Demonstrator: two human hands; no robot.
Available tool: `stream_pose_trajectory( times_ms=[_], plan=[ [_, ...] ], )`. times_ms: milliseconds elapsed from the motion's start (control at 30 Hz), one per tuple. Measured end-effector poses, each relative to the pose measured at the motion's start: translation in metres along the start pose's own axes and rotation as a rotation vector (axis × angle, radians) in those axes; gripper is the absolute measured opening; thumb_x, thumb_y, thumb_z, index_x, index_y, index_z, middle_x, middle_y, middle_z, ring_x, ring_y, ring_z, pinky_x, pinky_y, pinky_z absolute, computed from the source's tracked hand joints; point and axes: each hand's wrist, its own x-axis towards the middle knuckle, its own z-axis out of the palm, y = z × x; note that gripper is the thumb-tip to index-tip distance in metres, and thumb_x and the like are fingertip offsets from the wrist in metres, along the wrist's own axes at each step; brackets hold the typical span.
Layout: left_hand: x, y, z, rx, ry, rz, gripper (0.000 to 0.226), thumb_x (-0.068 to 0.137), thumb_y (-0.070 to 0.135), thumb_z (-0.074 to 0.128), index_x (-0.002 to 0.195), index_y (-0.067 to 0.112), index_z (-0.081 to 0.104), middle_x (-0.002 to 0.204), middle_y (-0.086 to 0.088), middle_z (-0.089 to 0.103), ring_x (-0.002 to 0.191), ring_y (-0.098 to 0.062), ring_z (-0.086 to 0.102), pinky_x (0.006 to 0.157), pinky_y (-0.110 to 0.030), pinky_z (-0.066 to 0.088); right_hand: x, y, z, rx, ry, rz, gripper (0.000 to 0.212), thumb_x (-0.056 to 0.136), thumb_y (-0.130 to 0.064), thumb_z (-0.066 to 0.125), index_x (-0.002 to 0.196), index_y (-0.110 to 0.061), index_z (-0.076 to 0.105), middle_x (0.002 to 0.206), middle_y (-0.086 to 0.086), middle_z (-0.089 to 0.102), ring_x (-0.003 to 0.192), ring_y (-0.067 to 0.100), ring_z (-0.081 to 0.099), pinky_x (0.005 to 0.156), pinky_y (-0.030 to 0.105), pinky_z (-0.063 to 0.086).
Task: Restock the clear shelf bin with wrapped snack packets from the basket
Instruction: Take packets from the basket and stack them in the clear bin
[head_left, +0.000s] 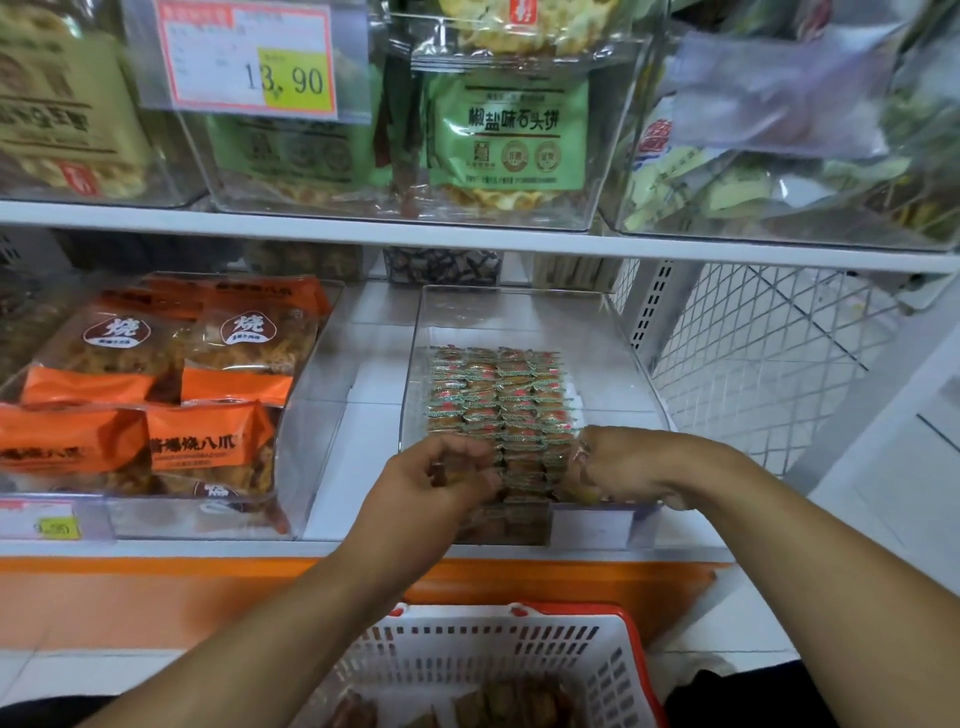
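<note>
A clear shelf bin (524, 312) on the lower shelf holds several tidy rows of small wrapped snack packets (498, 395) with green and red edges. My left hand (441, 478) is at the bin's front left, fingers closed on a few packets. My right hand (608, 462) is at the front right, also closed on packets, pressing them against the rows. Below, a white basket with a red rim (519, 649) holds more brown wrapped packets (498, 701).
To the left stands a clear bin of orange snack bags (171, 395). The white upper shelf (467, 236) carries bins of green packs (509, 135) and a price tag (244, 57). White wire mesh (753, 353) closes the right side. An orange ledge (156, 597) runs under the shelf.
</note>
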Motion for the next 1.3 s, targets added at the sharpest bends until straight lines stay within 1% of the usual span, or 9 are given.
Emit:
stream_pose_trajectory(
  times_ms=[133, 267, 433, 633, 733, 833, 933, 1133, 1300],
  plan=[
    [-0.001, 0.0, 0.001, 0.012, 0.004, -0.019, 0.022, 0.086, 0.016, 0.081, 0.092, 0.036, 0.077, 0.099, 0.004, 0.076, 0.095, -0.019, 0.073, 0.067, -0.023, 0.058, 0.001, 0.006, -0.006, 0.086, 0.054, 0.052, 0.018, 0.094, -0.007, 0.045, 0.085, -0.007, 0.06, 0.084, 0.014, 0.062, 0.072, 0.028, 0.057, 0.061, 0.032, 0.044],
    [0.001, 0.0, 0.002, 0.01, 0.0, -0.052, 0.021, 0.086, 0.015, 0.08, 0.096, 0.033, 0.078, 0.106, 0.002, 0.076, 0.101, -0.021, 0.073, 0.085, -0.041, 0.063, 0.005, 0.004, 0.001, -0.068, 0.041, 0.012, 0.017, 0.094, -0.002, 0.045, 0.081, -0.006, 0.056, 0.079, 0.014, 0.055, 0.069, 0.025, 0.048, 0.055, 0.029, 0.032],
    [0.0, 0.001, 0.002, -0.007, -0.009, -0.085, 0.02, 0.086, 0.014, 0.08, 0.095, 0.032, 0.078, 0.108, 0.0, 0.076, 0.102, -0.024, 0.074, 0.089, -0.047, 0.061, 0.012, 0.001, 0.008, -0.253, 0.039, 0.062, 0.034, 0.097, 0.002, 0.046, 0.126, 0.002, 0.062, 0.13, 0.023, 0.062, 0.114, 0.036, 0.064, 0.069, 0.033, 0.045],
    [0.002, 0.019, -0.002, -0.558, -0.025, -0.178, 0.03, 0.094, 0.006, 0.054, 0.121, 0.011, 0.066, 0.116, -0.017, 0.075, 0.103, -0.04, 0.073, 0.068, -0.041, 0.062, -0.005, -0.004, -0.003, -0.216, 0.422, -0.028, 0.01, 0.093, -0.024, 0.063, 0.102, -0.022, 0.065, 0.095, 0.001, 0.066, 0.085, 0.021, 0.061, 0.064, 0.028, 0.042],
    [0.0, 0.032, -0.01, -0.724, -0.116, -0.133, 0.046, 0.093, -0.001, 0.036, 0.133, 0.006, 0.057, 0.125, -0.018, 0.071, 0.113, -0.044, 0.068, 0.079, -0.049, 0.063, -0.028, -0.013, -0.015, 0.189, 0.521, -0.338, 0.011, 0.085, -0.026, 0.079, 0.091, -0.033, 0.073, 0.082, -0.011, 0.073, 0.079, 0.007, 0.068, 0.067, 0.027, 0.05],
    [-0.004, 0.042, -0.012, -0.7, -0.175, -0.066, 0.05, 0.093, -0.005, 0.034, 0.135, 0.008, 0.056, 0.13, -0.013, 0.07, 0.115, -0.04, 0.068, 0.085, -0.048, 0.062, -0.042, -0.027, -0.007, 0.704, 0.163, -0.528, 0.024, 0.086, -0.005, 0.076, 0.103, -0.022, 0.076, 0.097, 0.002, 0.078, 0.089, 0.023, 0.073, 0.078, 0.041, 0.061],
    [-0.01, 0.044, -0.011, -0.68, -0.203, 0.056, 0.049, 0.082, -0.004, 0.043, 0.127, 0.006, 0.061, 0.13, -0.013, 0.07, 0.102, -0.027, 0.073, 0.075, -0.036, 0.062, -0.037, -0.039, 0.012, 1.213, -0.069, -0.455, 0.029, 0.084, 0.0, 0.071, 0.112, -0.007, 0.069, 0.101, 0.015, 0.076, 0.085, 0.024, 0.074, 0.068, 0.029, 0.061],
    [-0.013, 0.045, -0.013, -0.684, -0.202, 0.133, 0.039, 0.081, 0.003, 0.051, 0.112, 0.013, 0.073, 0.131, -0.017, 0.068, 0.111, -0.03, 0.07, 0.087, -0.037, 0.059, -0.029, -0.049, 0.038, 1.18, 0.162, -0.389, 0.043, 0.071, -0.012, 0.085, 0.11, -0.014, 0.066, 0.103, 0.008, 0.076, 0.097, 0.024, 0.073, 0.076, 0.034, 0.06],
    [-0.012, 0.048, -0.01, -0.712, -0.117, 0.193, 0.028, 0.089, 0.009, 0.051, 0.103, 0.012, 0.075, 0.126, -0.018, 0.07, 0.107, -0.028, 0.071, 0.089, -0.035, 0.06, -0.039, -0.059, 0.038, 1.463, 0.005, -0.324, 0.034, 0.072, -0.018, 0.079, 0.1, -0.005, 0.064, 0.091, 0.009, 0.077, 0.076, 0.019, 0.074, 0.063, 0.034, 0.061]
  ],
)
